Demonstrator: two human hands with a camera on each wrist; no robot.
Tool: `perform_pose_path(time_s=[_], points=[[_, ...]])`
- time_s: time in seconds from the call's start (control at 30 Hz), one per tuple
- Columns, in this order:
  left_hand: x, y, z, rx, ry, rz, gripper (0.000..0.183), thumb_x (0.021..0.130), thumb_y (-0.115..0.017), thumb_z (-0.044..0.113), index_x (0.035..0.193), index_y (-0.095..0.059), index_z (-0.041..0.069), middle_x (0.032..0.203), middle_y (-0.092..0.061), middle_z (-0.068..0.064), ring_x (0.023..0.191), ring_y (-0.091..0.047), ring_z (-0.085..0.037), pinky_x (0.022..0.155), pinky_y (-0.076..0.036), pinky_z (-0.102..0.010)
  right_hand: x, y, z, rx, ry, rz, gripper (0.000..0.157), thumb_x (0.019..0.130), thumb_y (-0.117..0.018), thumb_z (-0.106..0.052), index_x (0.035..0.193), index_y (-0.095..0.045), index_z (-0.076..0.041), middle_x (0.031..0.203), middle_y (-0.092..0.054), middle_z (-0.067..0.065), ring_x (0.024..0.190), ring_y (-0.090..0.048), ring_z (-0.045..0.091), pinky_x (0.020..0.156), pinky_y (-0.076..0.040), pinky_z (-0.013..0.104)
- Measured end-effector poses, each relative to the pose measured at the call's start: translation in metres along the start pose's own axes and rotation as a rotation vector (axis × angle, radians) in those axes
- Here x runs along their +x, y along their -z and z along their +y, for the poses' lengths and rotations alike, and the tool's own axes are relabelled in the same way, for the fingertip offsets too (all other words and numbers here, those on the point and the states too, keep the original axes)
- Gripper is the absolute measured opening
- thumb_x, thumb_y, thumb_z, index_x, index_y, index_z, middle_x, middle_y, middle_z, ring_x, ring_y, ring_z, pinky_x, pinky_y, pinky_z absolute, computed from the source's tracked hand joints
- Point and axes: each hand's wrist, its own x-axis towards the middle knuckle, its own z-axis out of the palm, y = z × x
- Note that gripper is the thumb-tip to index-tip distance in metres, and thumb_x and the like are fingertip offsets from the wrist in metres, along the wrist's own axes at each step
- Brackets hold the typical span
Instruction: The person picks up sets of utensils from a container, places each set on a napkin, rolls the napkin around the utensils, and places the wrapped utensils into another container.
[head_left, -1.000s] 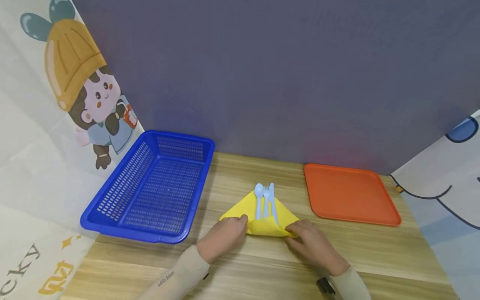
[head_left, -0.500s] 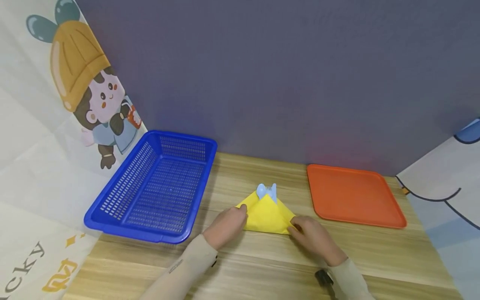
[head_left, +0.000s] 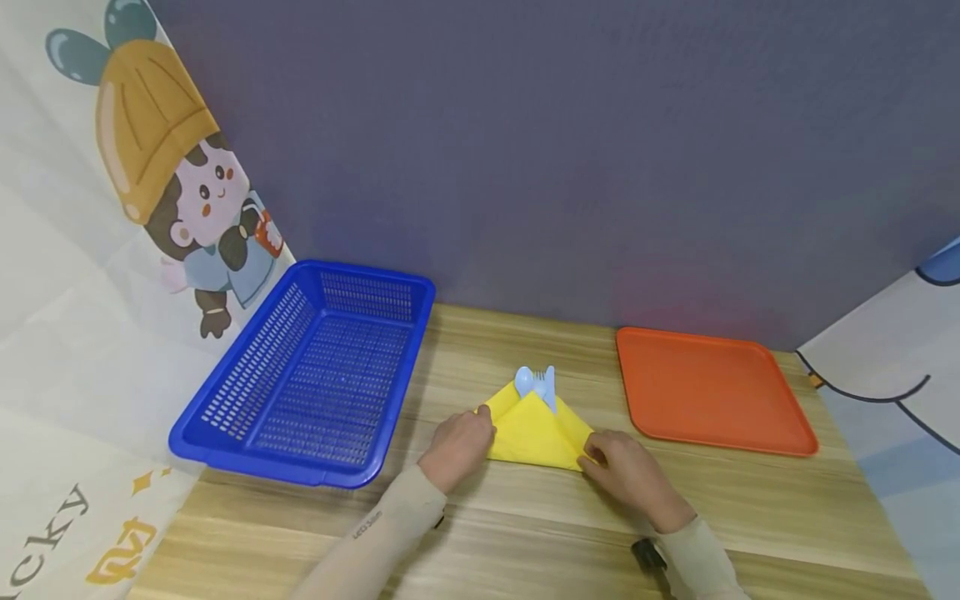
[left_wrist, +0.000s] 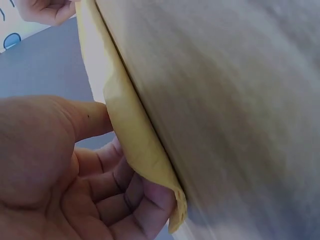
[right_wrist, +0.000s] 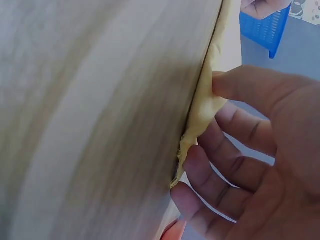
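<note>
A folded yellow napkin [head_left: 531, 435] lies on the wooden table, its front flap turned up to a point over the cutlery. Above that point show the heads of a light blue spoon [head_left: 523, 380], fork [head_left: 539, 384] and knife [head_left: 551, 383]; the napkin hides their handles. My left hand [head_left: 459, 447] pinches the napkin's left side; in the left wrist view the thumb presses the yellow cloth [left_wrist: 125, 110] with curled fingers behind. At the right corner, my right hand [head_left: 628, 473] pinches the other side, its thumb on the fold [right_wrist: 204, 102] in the right wrist view.
A blue perforated basket [head_left: 408, 367] stands at the left of the table [head_left: 510, 533]. The orange tray [head_left: 712, 392] lies at the back right. Behind them rises a dark grey panel [head_left: 525, 167], with cartoon-printed sheets on both sides.
The napkin's front flap has been turned up from a low roll to a point covering most of the cutlery. Both hands stay at its sides; the left has shifted slightly.
</note>
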Motion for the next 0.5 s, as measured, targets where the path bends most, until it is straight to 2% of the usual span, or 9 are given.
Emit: perform_pose_path(time_s=[0.1,0.2,0.27,0.33,0.43,0.5], points=[[0.000,0.000,0.000,0.030,0.002,0.028,0.024,0.099,-0.063,0.022,0.102,-0.059,-0.002,0.075,-0.054,-0.011,0.064,-0.056,-0.024,0.049,-0.048,-0.035,0.000,0.001,-0.002,-0.007,-0.010,-0.003,0.022,0.085,-0.080,-0.019,0.078,-0.059,-0.018,0.070,-0.044,-0.010,0.064,-0.041,0.008,0.057,-0.038,0.026],[-0.003,0.000,0.000,0.109,-0.036,0.134,0.025,0.097,-0.066,0.025,0.097,-0.057,0.002,0.080,-0.049,-0.010,0.068,-0.049,-0.022,0.047,-0.043,-0.029,0.000,0.002,-0.003,-0.010,-0.018,-0.001,0.023,0.084,-0.081,-0.018,0.077,-0.059,-0.018,0.069,-0.044,-0.010,0.064,-0.041,0.008,0.057,-0.037,0.026],[-0.008,0.001,0.002,0.171,-0.104,0.222,0.025,0.095,-0.068,0.026,0.096,-0.060,0.003,0.085,-0.050,-0.010,0.073,-0.048,-0.021,0.047,-0.042,-0.026,0.000,0.001,-0.004,-0.014,-0.022,-0.003,0.023,0.084,-0.081,-0.018,0.077,-0.059,-0.017,0.070,-0.044,-0.009,0.064,-0.041,0.008,0.057,-0.037,0.026],[-0.014,0.004,0.006,0.210,-0.201,0.273,0.022,0.095,-0.069,0.026,0.098,-0.064,0.005,0.092,-0.053,-0.009,0.077,-0.051,-0.021,0.049,-0.043,-0.025,0.000,0.000,-0.005,-0.020,-0.026,-0.009,0.023,0.084,-0.081,-0.019,0.078,-0.059,-0.017,0.070,-0.044,-0.009,0.065,-0.041,0.009,0.057,-0.038,0.026],[-0.023,0.007,0.017,0.260,-0.366,0.239,0.016,0.097,-0.066,0.024,0.105,-0.069,0.010,0.107,-0.058,-0.009,0.089,-0.056,-0.022,0.058,-0.049,-0.027,0.000,-0.001,-0.005,-0.020,-0.029,-0.008,0.022,0.084,-0.081,-0.018,0.078,-0.059,-0.017,0.070,-0.045,-0.009,0.065,-0.042,0.009,0.057,-0.039,0.026],[-0.026,0.006,0.025,0.288,-0.429,0.175,0.019,0.099,-0.061,0.025,0.113,-0.069,0.014,0.118,-0.059,-0.008,0.098,-0.057,-0.023,0.064,-0.052,-0.029,0.001,0.000,-0.005,-0.016,-0.030,0.001,0.022,0.084,-0.081,-0.018,0.078,-0.059,-0.016,0.070,-0.046,-0.008,0.065,-0.042,0.009,0.057,-0.039,0.026]])
